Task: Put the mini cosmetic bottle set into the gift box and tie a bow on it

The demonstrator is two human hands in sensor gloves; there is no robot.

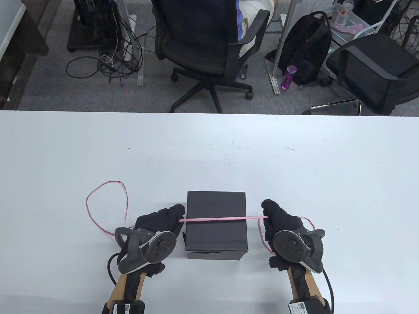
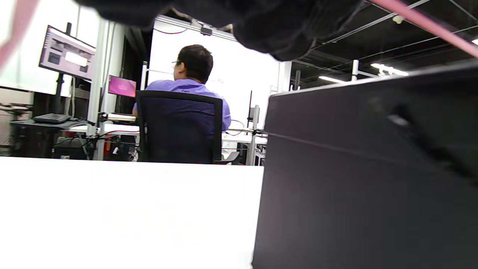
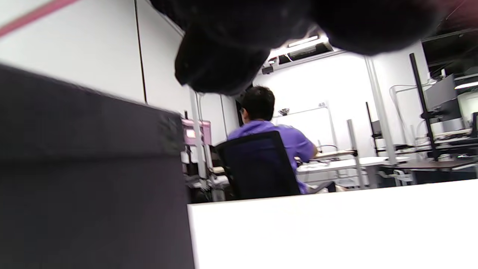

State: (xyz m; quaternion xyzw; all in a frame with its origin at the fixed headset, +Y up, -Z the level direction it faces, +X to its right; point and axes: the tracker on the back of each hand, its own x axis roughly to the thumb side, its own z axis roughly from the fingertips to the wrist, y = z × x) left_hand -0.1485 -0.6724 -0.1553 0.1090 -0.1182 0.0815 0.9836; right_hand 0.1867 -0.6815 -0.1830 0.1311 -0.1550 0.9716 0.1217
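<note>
A closed black gift box (image 1: 216, 224) stands near the table's front edge, between my two hands. A thin pink ribbon (image 1: 212, 218) is stretched taut across its lid from left to right. My left hand (image 1: 178, 214) pinches the ribbon at the box's left side; my right hand (image 1: 266, 214) pinches it at the right side. The ribbon's left tail loops over the table (image 1: 104, 193) and its right tail hangs by my right wrist. The box wall (image 2: 358, 175) fills the left wrist view, with the ribbon (image 2: 429, 26) above it. The box (image 3: 89, 179) and ribbon (image 3: 33, 16) also show in the right wrist view. No cosmetic bottles are visible.
The white table (image 1: 294, 163) stretches wide behind and beside the box. Beyond its far edge stand office chairs (image 1: 209, 42), a backpack (image 1: 304, 45) and cables on the floor. A person in a purple shirt (image 2: 190, 86) sits at a far desk.
</note>
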